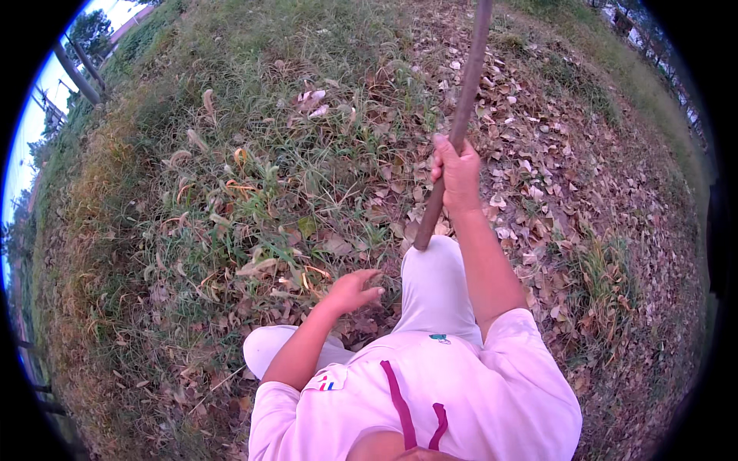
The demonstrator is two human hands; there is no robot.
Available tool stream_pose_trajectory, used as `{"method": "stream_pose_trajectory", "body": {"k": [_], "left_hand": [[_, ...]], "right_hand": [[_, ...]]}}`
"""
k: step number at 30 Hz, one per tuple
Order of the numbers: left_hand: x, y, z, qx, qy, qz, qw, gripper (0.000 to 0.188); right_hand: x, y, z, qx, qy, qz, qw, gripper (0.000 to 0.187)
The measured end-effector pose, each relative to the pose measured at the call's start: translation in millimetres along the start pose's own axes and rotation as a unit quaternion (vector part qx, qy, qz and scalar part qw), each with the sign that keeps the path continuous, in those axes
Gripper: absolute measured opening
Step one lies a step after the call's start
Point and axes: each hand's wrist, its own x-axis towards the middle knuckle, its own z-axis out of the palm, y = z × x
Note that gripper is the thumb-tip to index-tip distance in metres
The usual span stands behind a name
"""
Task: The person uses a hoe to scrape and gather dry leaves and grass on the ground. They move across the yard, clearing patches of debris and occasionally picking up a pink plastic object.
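A long brown wooden pole (469, 84) runs from near my right knee up past the top edge of the view, so its far end is out of sight. My right hand (460, 175) is wrapped round it a little above its lower end, the arm stretched forward. The pole's near end tilts toward my raised knee; whether it touches the trouser leg I cannot tell. My left hand (355, 291) hangs in front of my body above the leaves, holding nothing, its fingers slightly bent and the thumb apart.
Weedy grass (269, 184) with seed heads covers the ground ahead and to the left. Dry fallen leaves (538, 169) spread over the right side. Tree trunks (77, 77) stand at the far left. My light-coloured trouser leg (437, 284) is bent forward under the pole.
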Motion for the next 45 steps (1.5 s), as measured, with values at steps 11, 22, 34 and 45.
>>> {"method": "stream_pose_trajectory", "body": {"k": [11, 22, 34, 45], "left_hand": [[-19.3, 72.7, 67.9, -0.033, 0.066, 0.053, 0.996, 0.032], [-39.8, 71.4, 81.0, 0.022, -0.004, 0.084, 0.996, 0.021], [74.4, -13.9, 87.8, 0.141, -0.002, 0.001, 0.99, 0.017], [269.8, -93.6, 91.1, 0.387, -0.065, 0.084, 0.916, 0.06]], "right_hand": [[-39.8, -29.1, -150.9, -0.052, 0.146, -0.076, 0.985, 0.019], [-190.3, 126.0, -319.2, -0.308, 0.142, 0.306, 0.89, 0.019], [-121.9, 240.7, -350.6, -0.479, -0.054, 0.259, 0.837, 0.023], [6.2, 324.8, -334.0, -0.368, -0.314, 0.433, 0.76, 0.035]]}}
